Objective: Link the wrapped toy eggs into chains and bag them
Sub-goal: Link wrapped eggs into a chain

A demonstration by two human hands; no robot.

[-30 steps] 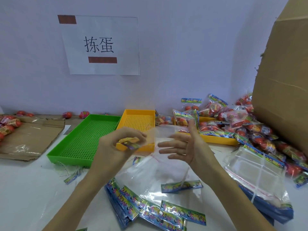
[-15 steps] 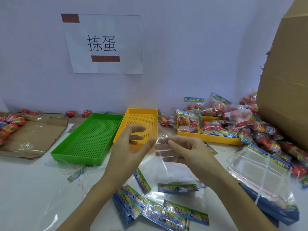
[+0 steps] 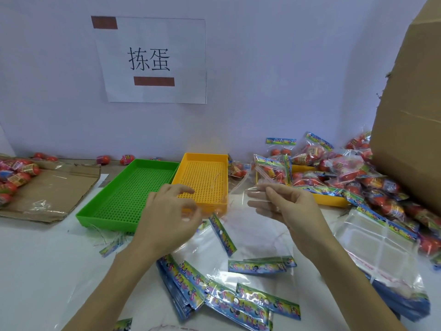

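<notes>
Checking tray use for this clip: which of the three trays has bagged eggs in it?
The far-right yellow tray, mostly buried under filled bags. The green tray and the yellow tray beside it show bare perforated floors with no eggs in them.

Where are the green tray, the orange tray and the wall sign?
green tray [image 3: 133, 187]: head view, on its perforated floor.
orange tray [image 3: 205, 175]: head view, on its perforated floor.
wall sign [image 3: 152, 60]: head view, on the printed characters.

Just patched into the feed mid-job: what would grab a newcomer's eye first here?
Probably the two hands at centre, the left hand and right hand pulling a clear bag between them over the white table. Behind them sit the green tray and yellow tray, with a heap of bagged eggs at right.
</notes>
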